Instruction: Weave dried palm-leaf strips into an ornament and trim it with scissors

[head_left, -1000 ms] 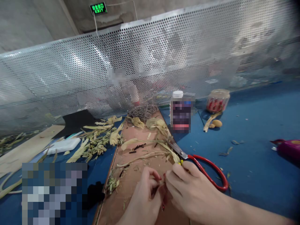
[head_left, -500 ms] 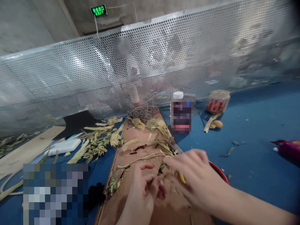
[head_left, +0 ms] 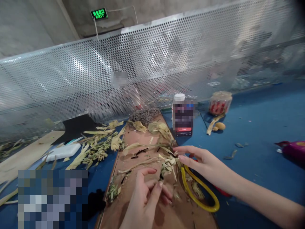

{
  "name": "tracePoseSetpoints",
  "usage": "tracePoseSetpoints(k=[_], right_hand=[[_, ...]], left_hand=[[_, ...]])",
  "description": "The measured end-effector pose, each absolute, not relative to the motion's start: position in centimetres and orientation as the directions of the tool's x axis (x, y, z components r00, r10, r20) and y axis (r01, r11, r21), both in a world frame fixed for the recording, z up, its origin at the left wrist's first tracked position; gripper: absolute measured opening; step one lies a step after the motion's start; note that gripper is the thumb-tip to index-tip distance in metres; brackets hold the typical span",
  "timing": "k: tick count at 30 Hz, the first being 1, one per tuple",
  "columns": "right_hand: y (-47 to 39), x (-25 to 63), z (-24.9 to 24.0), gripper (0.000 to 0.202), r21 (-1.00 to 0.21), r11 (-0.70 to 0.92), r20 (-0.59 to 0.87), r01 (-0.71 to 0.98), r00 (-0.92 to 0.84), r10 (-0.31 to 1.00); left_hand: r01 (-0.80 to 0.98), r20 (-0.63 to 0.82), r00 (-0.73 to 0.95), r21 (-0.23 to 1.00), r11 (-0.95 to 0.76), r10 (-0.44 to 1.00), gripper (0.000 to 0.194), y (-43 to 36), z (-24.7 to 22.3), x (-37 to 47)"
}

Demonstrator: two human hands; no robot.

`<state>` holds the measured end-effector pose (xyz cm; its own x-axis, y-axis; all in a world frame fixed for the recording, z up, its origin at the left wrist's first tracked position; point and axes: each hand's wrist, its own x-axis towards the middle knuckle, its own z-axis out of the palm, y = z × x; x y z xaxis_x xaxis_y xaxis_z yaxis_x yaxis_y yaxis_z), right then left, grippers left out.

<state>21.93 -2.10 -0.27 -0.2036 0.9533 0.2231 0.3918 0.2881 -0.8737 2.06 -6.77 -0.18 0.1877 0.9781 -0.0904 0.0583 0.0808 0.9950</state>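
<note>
My left hand (head_left: 149, 194) is closed over the board, thumb and fingers pinching the dark lower end of a small pale-green dried-leaf bunch (head_left: 168, 166). To its right, my right hand (head_left: 202, 163) has its thumb and index tips close together at a thin dark piece among the dried strips; what they grip is too small to make out. A yellow loop (head_left: 215, 205) runs from beneath that hand; whether the hand holds it cannot be told. Under both hands is the brown board (head_left: 137, 138), with leaf strips and short black bits (head_left: 134, 157) on it.
Dried leaf clusters (head_left: 101, 149) and a white block (head_left: 64, 151) are on the left. A white-capped bottle (head_left: 183, 116), a clear jar (head_left: 220, 103) and a purple packet (head_left: 295, 152) stand or lie on the right. A perforated metal screen (head_left: 95, 70) rises behind; a tangled grey coil (head_left: 144, 116) is nearby.
My right hand has moved up and away from my left hand, uncovering the leaf bunch and the yellow loop. The left hand stays nearly in place.
</note>
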Motion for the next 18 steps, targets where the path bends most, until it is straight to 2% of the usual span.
tracePoseSetpoints(k=[6,8,10,12,14,16,18], right_hand=[[-2.1,21.7,-0.1,0.032,-0.958,0.148,0.088,0.245,-0.241,0.967],[-2.2,21.6,-0.2,0.031,-0.969,0.13,0.069,0.212,-0.273,0.959],[-2.3,21.6,-0.2,0.029,-0.968,0.134,0.065,0.214,-0.302,0.951],[-2.5,21.5,-0.1,0.029,-0.958,0.157,0.074,0.241,-0.32,0.944],[-2.8,21.4,0.1,0.028,-0.942,0.181,0.079,0.284,-0.338,0.938],[-3.0,21.2,0.2,0.027,-0.924,0.202,0.077,0.324,-0.362,0.929],[-3.2,21.0,0.2,0.027,-0.909,0.223,0.081,0.352,-0.375,0.923]], left_hand=[[0.098,-0.27,0.352,0.963,0.252,0.896,0.047,-6.9,-0.5,2.2],[0.191,-0.272,0.363,0.958,0.214,0.891,0.047,-6.8,-0.4,2.0],[0.335,-0.135,0.313,0.942,0.024,0.94,0.039,-6.4,0.0,1.6],[0.469,0.089,0.25,0.86,-0.201,0.964,0.03,-5.8,0.4,1.1],[0.538,0.23,0.235,0.779,-0.323,0.945,0.029,-5.3,0.7,0.8],[0.555,0.267,0.268,0.743,-0.375,0.926,0.027,-4.9,0.8,0.7],[0.546,0.242,0.316,0.744,-0.385,0.917,0.022,-4.7,0.7,0.8]])
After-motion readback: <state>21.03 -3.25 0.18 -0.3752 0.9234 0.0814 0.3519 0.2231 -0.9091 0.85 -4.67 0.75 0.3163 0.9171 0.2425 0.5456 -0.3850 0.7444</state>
